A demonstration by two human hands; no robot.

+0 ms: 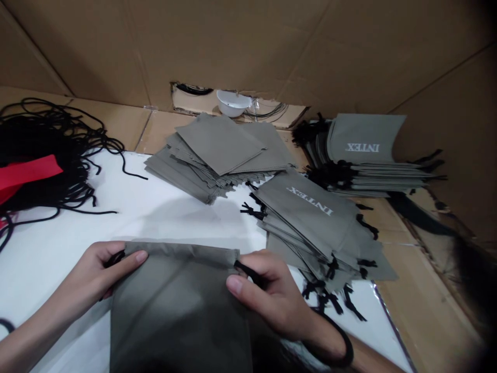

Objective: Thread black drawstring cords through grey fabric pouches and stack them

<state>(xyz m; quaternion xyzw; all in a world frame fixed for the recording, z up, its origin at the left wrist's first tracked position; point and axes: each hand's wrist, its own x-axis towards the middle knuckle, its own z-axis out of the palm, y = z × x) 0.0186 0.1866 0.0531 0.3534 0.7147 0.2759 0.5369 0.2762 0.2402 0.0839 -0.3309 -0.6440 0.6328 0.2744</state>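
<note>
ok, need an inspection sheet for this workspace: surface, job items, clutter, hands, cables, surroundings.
Surface: white sheet over brown cardboard.
Job items: grey bag in hand; plain grey pieces fanned beyond it; INTEX bags with black ties in a loose pile and a farther stack.
Clutter: tangled black cords at left, red strip on top, loose ends straying onto the sheet.
Left hand: grips the bag's top left corner.
Right hand: closed on the black cord at the top right corner.
Cables: thin dark strands in the wall cutout; type unclear.
Surroundings: cardboard wall; white bowl-like item in the cutout.
</note>
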